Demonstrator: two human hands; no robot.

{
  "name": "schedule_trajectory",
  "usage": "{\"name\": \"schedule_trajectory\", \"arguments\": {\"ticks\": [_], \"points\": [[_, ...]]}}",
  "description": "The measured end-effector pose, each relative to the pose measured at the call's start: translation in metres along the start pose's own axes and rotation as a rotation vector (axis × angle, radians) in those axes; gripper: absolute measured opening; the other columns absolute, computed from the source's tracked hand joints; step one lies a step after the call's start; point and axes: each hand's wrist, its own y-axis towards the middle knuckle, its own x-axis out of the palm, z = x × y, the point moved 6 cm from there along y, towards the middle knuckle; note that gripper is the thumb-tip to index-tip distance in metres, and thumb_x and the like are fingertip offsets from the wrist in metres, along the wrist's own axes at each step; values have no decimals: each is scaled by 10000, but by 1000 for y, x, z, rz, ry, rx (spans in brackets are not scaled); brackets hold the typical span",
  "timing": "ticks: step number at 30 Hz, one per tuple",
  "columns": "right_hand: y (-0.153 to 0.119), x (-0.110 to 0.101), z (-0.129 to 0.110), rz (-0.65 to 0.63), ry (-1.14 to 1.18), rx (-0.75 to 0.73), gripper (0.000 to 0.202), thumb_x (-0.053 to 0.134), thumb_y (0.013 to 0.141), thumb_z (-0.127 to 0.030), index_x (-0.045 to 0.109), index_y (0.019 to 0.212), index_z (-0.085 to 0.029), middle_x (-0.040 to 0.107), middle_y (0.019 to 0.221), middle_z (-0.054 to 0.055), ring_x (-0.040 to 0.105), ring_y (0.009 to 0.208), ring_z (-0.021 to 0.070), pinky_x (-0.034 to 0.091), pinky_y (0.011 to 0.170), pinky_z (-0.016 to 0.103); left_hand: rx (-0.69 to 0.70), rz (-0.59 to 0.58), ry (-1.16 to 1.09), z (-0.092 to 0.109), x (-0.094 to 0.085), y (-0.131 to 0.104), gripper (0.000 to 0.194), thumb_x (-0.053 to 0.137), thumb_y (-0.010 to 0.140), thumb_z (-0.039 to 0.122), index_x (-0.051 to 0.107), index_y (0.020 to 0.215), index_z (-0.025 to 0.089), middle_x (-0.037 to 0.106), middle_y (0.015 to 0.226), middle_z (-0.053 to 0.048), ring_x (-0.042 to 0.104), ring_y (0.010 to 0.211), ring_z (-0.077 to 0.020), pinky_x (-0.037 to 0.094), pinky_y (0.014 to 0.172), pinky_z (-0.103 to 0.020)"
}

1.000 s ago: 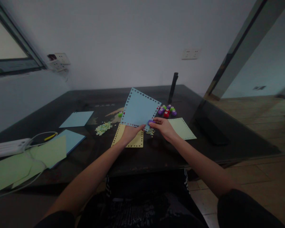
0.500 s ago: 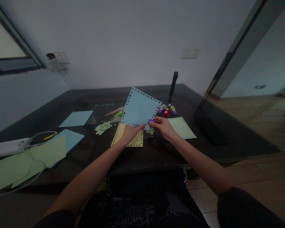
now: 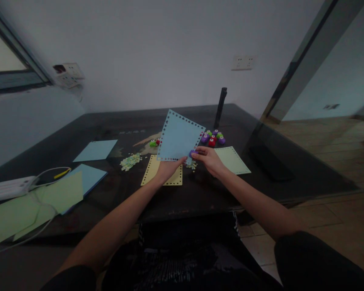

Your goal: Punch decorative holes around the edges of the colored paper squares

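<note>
A blue sheet of paper (image 3: 182, 136) with small shapes punched along its edges is held up over the table. My left hand (image 3: 169, 169) grips its lower edge, thumb in front and fingers behind. At the lower right corner, my right hand (image 3: 208, 160) is closed on a small purple craft punch (image 3: 193, 154), which sits at the sheet's edge. Below lies a yellow punched sheet (image 3: 153, 171), partly covered by my left hand. A pale green punched sheet (image 3: 233, 161) rests to the right. Several purple, green and red punches (image 3: 212, 140) stand behind my right hand.
Punched-out paper bits (image 3: 131, 161) lie in a pile on the left. Further left are a blue sheet (image 3: 96, 150), stacked green paper (image 3: 63, 193) and a white power strip (image 3: 10, 188) with its cable. A black stand (image 3: 221, 107) rises at the back; a dark flat object (image 3: 269, 163) lies right.
The camera view has shifted slightly. The blue sheet tilts a little differently, and a red punch beside the green one now shows at its left edge. Both hands keep their grip.
</note>
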Motion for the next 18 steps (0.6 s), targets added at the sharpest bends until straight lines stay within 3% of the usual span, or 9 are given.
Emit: {"name": "schedule_trajectory", "arguments": {"ticks": [18], "points": [[-2,3,2,-21,94,75,375,830,500,-304,659,802,-164,673,782,19,593,694,131,486,695,294,60,58,43,-2,1,3,242,572,780,326,662,929,158,715,946,-73,624,989,-205,358,1015,-348]]}}
